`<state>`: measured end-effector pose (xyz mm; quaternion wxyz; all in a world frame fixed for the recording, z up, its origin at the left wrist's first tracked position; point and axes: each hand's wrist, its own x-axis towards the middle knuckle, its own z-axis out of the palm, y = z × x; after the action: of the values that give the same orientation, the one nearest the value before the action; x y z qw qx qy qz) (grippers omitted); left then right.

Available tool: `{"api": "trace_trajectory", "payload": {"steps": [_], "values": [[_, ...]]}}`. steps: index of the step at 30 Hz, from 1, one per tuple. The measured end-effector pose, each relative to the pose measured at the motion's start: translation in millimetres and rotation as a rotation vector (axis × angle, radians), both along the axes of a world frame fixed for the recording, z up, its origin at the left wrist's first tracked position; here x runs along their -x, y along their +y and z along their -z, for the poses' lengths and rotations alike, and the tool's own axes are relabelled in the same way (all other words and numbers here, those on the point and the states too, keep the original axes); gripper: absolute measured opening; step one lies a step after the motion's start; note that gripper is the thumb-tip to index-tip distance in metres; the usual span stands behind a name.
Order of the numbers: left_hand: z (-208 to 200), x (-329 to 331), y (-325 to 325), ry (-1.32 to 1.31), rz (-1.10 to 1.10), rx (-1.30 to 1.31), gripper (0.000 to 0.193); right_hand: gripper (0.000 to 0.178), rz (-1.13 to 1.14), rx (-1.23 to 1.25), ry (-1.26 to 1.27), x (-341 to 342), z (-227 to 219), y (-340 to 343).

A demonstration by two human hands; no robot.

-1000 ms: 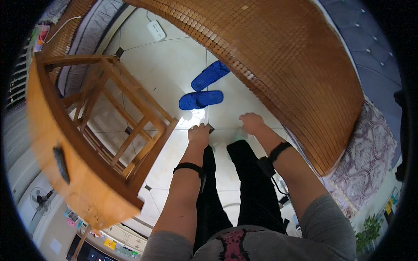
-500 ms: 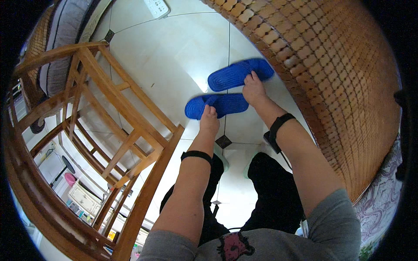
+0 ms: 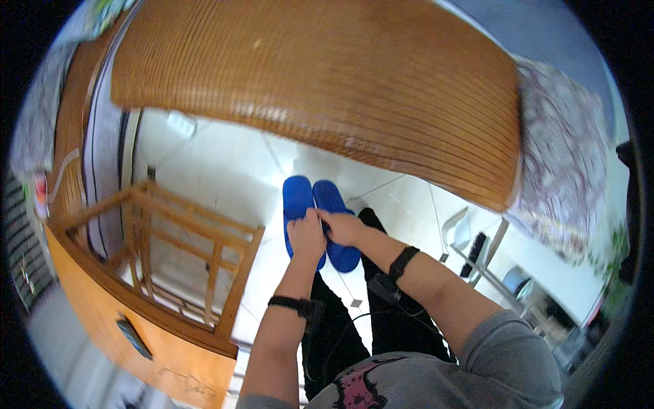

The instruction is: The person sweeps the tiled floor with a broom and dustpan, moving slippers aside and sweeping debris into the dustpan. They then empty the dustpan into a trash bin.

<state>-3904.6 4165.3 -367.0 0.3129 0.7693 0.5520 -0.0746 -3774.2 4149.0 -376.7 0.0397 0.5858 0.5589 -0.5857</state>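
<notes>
Two blue slippers are side by side in front of me, their long sides close together and pointing away from my body. My left hand (image 3: 306,235) is closed at the middle of the left slipper (image 3: 298,196), over its strap area. On the right slipper (image 3: 342,255), my right hand (image 3: 342,228) grips near the middle, with its fingertips close to my left hand. The straps are mostly hidden under my fingers. Whether the soles touch the floor, I cannot tell.
Beyond the slippers spreads a seat or bed with a brown woven mat (image 3: 327,82). To the left stands a wooden chair frame (image 3: 218,252) beside a wooden tabletop (image 3: 102,293). A white power strip (image 3: 182,125) lies on the tiled floor (image 3: 238,153); a black brush (image 3: 475,253) is at right.
The slippers, which lay crosswise and apart, are now turned lengthwise and brought together. Both hands have come close to each other, and my view has turned toward the woven mat.
</notes>
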Motion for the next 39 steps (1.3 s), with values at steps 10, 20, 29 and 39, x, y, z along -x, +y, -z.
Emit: {"api": "trace_trajectory", "payload": {"steps": [10,20,29,39], "values": [[-166,-68,-153,-0.215,0.605,0.109,0.056,0.034,0.443,-0.049,-0.017,-60,-147,-214],[-280,-181,-413,-0.465,1.124,0.027,0.053,0.044,1.286,-0.083,-0.485,-89,-243,-644],[-285,-276,-630,-0.324,1.231,0.12,0.056,0.045,2.014,0.225,-0.591,-53,-287,-1014],[-198,-487,-851,-0.036,1.437,0.465,0.052,0.047,2.566,0.424,-0.623,-39,-216,-1284]]}}
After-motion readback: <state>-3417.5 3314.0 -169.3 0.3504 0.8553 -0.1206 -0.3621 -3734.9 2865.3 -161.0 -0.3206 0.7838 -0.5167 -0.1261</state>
